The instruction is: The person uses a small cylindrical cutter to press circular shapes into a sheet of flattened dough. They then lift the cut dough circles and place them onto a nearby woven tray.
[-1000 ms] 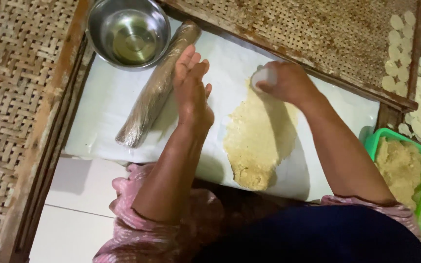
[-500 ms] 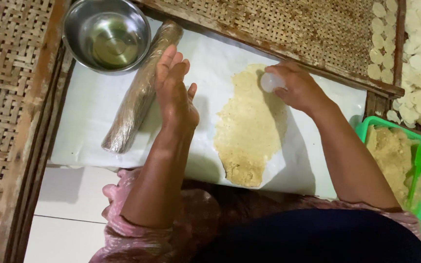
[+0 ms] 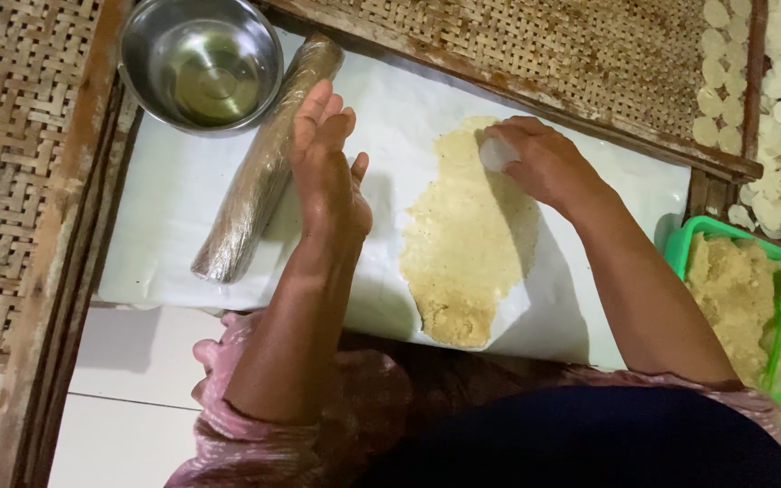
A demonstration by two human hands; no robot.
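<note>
**A:** White plastic sheet (image 3: 183, 208) spread over woven bamboo tray (image 3: 11, 181), wooden-framed; keeps sticky dough off the weave, presumably. Rolled-out dough sheet (image 3: 467, 244) lying flat, right of sheet's middle, running from far edge toward near edge.

**B:** Right hand (image 3: 544, 163)?

**A:** Resting on far end of dough sheet, fingers curled and clamped on small round white cutter (image 3: 497, 154), pressed mouth-down into dough. Starting at an end likely wastes least dough.

**B:** Left hand (image 3: 327, 172)?

**A:** Raised edge-on above sheet, fingers straight and together, thumb apart, holding nothing. Kept off dough, just beside plastic-wrapped rolling pin (image 3: 268, 163).

**B:** Pin placement?

**A:** Parked diagonally near far left corner, touching steel bowl (image 3: 201, 63) or nearly so; cannot tell. Clear of working area.

**B:** Remainder?

**A:** Green tub (image 3: 680, 258) of raw dough off right edge. Cut pale discs (image 3: 720, 90) laid on neighbouring tray, far right.
</note>
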